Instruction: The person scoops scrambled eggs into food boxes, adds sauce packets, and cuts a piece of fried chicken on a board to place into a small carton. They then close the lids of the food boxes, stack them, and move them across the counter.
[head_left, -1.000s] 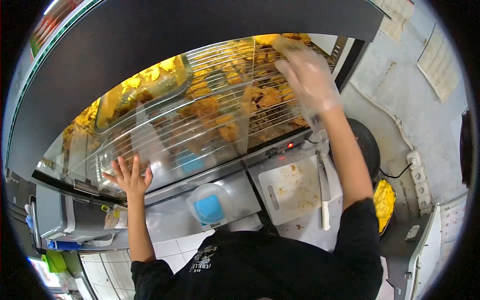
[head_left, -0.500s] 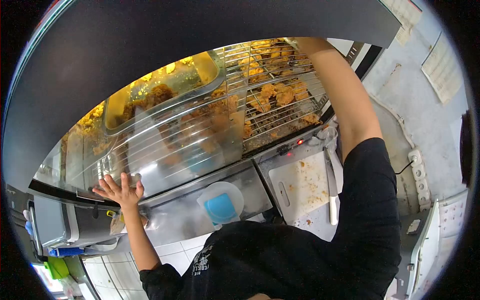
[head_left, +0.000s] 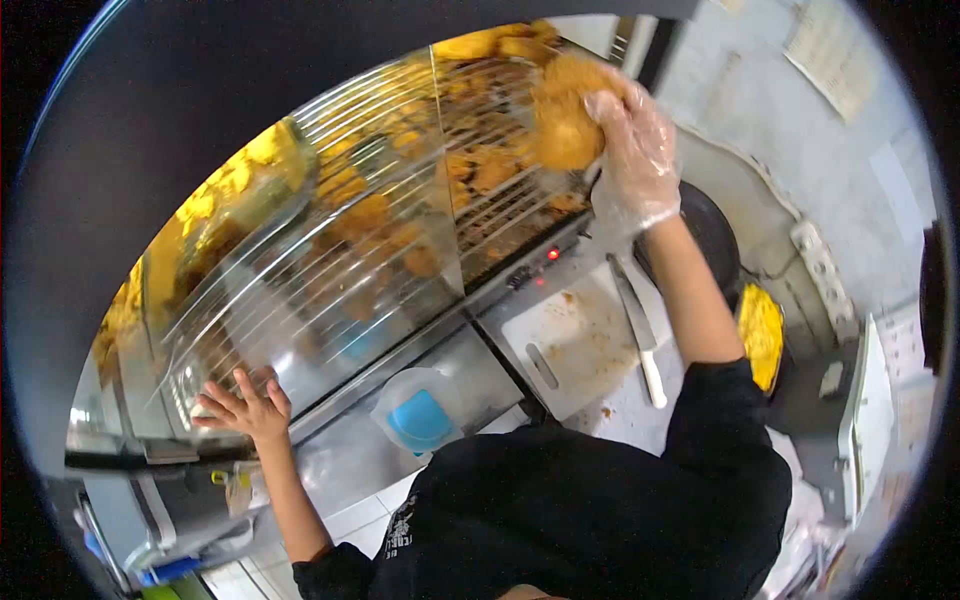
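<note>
My right hand [head_left: 640,150], in a clear plastic glove, grips a large golden piece of fried chicken [head_left: 566,115] at the right end of a warming cabinet. Behind it, more fried pieces [head_left: 480,172] lie on a wire rack [head_left: 490,235]. With fingers spread, my left hand [head_left: 252,412] is at the cabinet's glass panel [head_left: 330,370], holding nothing; whether the palm presses on the glass cannot be made out. A metal tray [head_left: 300,165] with fried food shows through the glass, partly hidden by the dark cabinet top.
Below the rack, a white cutting board [head_left: 575,375] with crumbs lies beside a white-handled knife [head_left: 650,378]. A blue item [head_left: 420,420] rests on the steel counter. On the right are a black round pan [head_left: 710,235], a yellow-lined container [head_left: 760,335] and a power strip [head_left: 822,265].
My right hand has come out from deep inside the cabinet, now with a piece of fried chicken in it. The view has shifted and turned slightly. My left hand stays spread at the glass.
</note>
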